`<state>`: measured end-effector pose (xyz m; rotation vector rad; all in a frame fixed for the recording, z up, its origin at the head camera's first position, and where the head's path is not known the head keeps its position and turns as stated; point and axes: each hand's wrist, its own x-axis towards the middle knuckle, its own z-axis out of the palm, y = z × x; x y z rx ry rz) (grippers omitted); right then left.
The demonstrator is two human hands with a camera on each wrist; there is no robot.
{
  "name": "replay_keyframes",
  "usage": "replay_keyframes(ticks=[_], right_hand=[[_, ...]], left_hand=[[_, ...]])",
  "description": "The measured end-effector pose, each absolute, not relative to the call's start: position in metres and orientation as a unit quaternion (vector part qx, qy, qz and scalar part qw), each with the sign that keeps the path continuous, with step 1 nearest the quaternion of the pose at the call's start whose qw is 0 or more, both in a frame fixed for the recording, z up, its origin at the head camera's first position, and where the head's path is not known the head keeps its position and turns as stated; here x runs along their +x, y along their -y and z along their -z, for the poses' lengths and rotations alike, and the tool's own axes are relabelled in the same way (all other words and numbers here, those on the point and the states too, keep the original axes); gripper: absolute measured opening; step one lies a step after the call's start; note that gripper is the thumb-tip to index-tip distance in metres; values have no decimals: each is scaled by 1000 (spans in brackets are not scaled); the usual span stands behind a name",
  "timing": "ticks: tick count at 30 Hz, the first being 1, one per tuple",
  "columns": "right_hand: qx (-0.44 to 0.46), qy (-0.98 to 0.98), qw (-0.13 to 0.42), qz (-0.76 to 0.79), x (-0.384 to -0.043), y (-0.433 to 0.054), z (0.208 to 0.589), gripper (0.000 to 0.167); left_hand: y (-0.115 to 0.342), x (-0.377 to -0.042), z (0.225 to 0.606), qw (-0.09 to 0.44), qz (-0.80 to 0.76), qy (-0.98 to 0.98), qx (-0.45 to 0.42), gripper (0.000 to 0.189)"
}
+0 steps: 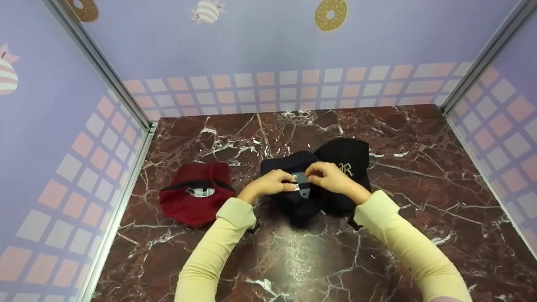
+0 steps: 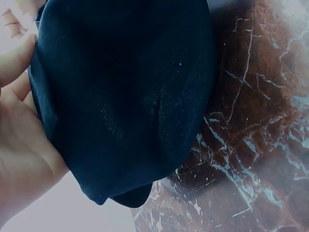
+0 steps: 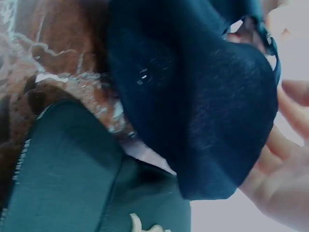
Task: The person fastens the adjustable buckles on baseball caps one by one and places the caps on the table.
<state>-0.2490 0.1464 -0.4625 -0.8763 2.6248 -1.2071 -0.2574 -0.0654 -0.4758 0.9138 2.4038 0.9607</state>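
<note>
A dark navy cap (image 1: 300,214) is held up between both hands in the middle of the head view. My left hand (image 1: 272,182) pinches its left side near the back opening, where a small white bit shows by the fingertips. From the other side, my right hand (image 1: 333,178) pinches the cap close to the same opening. Between the hands a grey-blue patch (image 1: 305,193) is crossed by a dark band. The cap's outer cloth (image 2: 120,106) hides most left fingertips in the left wrist view. In the right wrist view, the right palm (image 3: 280,164) lies beside the cloth.
A black cap (image 1: 344,151) with a gold embroidered letter lies just right of the navy one, partly behind the right hand. To the left is a dark red cap (image 1: 193,207) with its inside label showing. Purple patterned walls (image 1: 268,50) enclose the brown marble surface (image 1: 302,260).
</note>
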Motion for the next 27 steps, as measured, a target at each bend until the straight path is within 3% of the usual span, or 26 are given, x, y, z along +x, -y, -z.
replay_keyframes(ticks=[3,6,17,22,27], right_hand=[[-269,-863,19,427,-245,-144,455,7],[-271,-855,22,441,-241,-141,447,7],[-342,-880,195,266,-221,-131,439,26],[-305,-896,240,216,-218,-127,444,38],[-299,-891,266,217,-217,-127,449,38]], left_hand=[[66,-257,475,208,-365,-852,312,18],[67,-257,474,213,-380,-850,297,18],[67,-256,473,190,-394,-855,277,19],[66,-256,473,186,-403,-855,268,19],[67,-254,473,188,-414,-852,260,19]])
